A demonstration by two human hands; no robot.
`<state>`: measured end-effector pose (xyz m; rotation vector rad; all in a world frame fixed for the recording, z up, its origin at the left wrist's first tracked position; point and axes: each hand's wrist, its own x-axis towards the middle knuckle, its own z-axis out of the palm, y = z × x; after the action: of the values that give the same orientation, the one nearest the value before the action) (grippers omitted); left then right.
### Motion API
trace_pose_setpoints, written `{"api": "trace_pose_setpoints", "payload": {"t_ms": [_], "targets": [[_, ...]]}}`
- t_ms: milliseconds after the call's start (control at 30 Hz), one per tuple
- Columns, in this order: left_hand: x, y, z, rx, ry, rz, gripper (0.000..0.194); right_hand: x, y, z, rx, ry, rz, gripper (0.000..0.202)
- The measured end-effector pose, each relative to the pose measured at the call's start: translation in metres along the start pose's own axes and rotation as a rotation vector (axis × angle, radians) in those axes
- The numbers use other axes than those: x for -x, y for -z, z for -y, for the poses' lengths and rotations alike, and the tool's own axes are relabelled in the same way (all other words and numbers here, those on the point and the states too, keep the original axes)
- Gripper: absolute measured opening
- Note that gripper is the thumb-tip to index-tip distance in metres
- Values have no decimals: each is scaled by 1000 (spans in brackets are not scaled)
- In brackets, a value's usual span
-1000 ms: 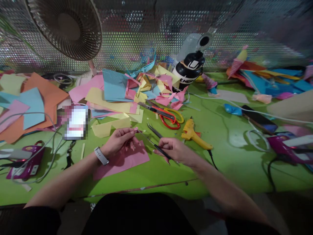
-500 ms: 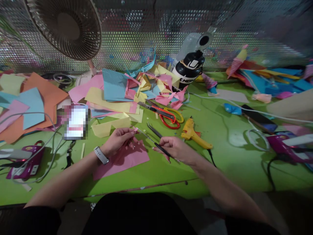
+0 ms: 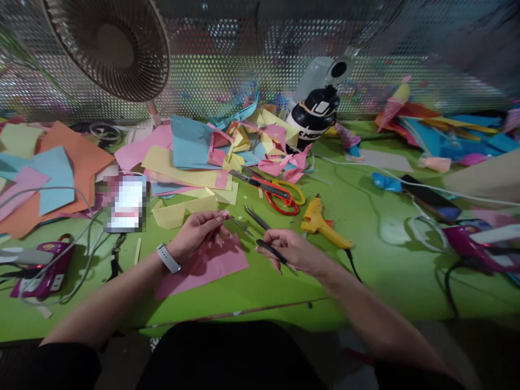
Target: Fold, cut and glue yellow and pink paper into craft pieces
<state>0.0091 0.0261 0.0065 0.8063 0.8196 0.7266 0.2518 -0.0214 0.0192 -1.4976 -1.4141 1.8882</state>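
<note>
My left hand (image 3: 203, 226) is closed in a pinch on a small pink paper piece (image 3: 225, 213), which sits at the tip of a thin metal-shafted tool with a black handle (image 3: 271, 251). Around that handle the fingers of my right hand (image 3: 290, 246) are closed. A larger pink paper sheet (image 3: 219, 262) lies flat on the table, partly under my left hand. Just beyond my right hand are dark tweezers (image 3: 257, 216), their rear end hidden by the fingers.
Scissors (image 3: 298, 192) and a box cutter (image 3: 264, 184) lie beyond my hands, a yellow glue gun (image 3: 323, 225) to their right. Coloured paper (image 3: 190, 143), a black bottle (image 3: 311, 119) and a fan (image 3: 114, 46) stand further back. A phone (image 3: 128, 203) is on the left.
The black-handled tool has turned slightly in my right hand, its shaft now angled a little differently. My left hand still pinches the pink paper in nearly the same spot.
</note>
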Motion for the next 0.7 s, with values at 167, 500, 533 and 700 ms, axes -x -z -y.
{"api": "trace_pose_setpoints", "payload": {"t_ms": [167, 500, 533, 700], "targets": [[1, -1, -2, 9, 3, 24, 32, -1, -1, -1, 11, -7, -3, 52], [0, 2, 3, -32, 2, 17, 31, 2, -2, 5, 15, 1, -5, 52], [-1, 3, 4, -37, -1, 15, 31, 2, -2, 4, 12, 10, -2, 51], [-1, 3, 5, -27, 18, 11, 27, 2, -1, 1, 33, -1, -19, 49]]}}
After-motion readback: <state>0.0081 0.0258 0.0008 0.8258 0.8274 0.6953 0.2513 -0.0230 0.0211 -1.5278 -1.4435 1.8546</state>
